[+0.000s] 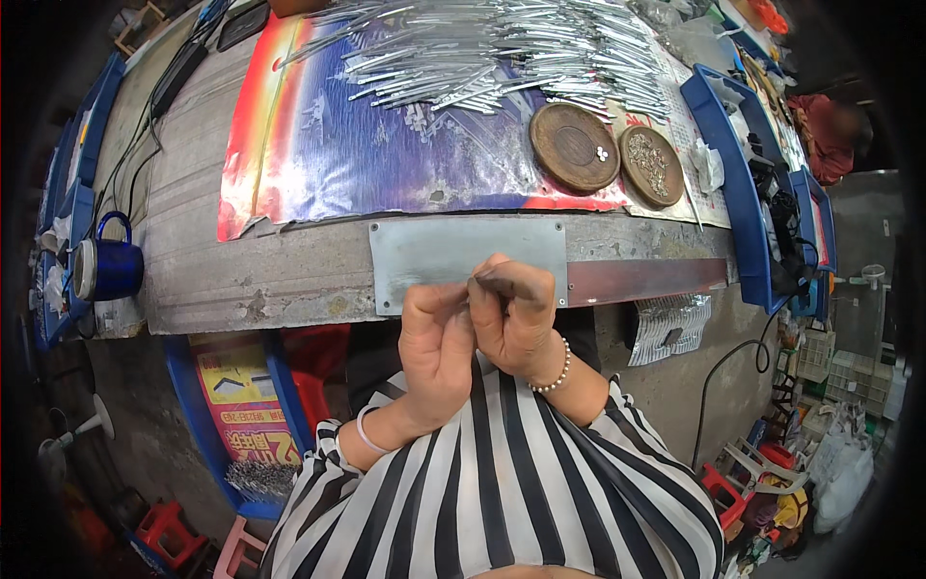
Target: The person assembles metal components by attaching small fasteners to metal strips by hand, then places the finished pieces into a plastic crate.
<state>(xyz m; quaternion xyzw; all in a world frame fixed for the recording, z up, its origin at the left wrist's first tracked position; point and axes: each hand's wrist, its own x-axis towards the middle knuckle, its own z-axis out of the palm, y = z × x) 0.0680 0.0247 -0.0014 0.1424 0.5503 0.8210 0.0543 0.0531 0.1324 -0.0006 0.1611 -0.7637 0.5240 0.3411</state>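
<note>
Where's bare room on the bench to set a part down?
Bare: bench, between blue mug and printed sheet; sheet's near middle, between silver strips and metal plate, left of wooden dishes; plate's left part. Crowded: far side, heaped with strips.

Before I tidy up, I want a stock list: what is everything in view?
Bench: one, grey, centre
Printed sheet: one, mostly purple, on bench
Thin strips: many, silver, far bench
Wooden dishes: two, brown, bench right
Flat plate: one, grey, bench's near edge
Mug: one, blue, left
Bins: several, blue, both sides
Tray: one, blue, lower left
Stools: several, mostly red, floor
Another person: one, red clothing, upper right
Clutter: uncounted, mixed, lower right
Striped top: one, black and white, worn
Wristband: one, pale, left wrist
Bracelet: one, white, right wrist
Left hand: one, fingers pinched, before plate
Right hand: one, fingers pinched, beside left
</note>
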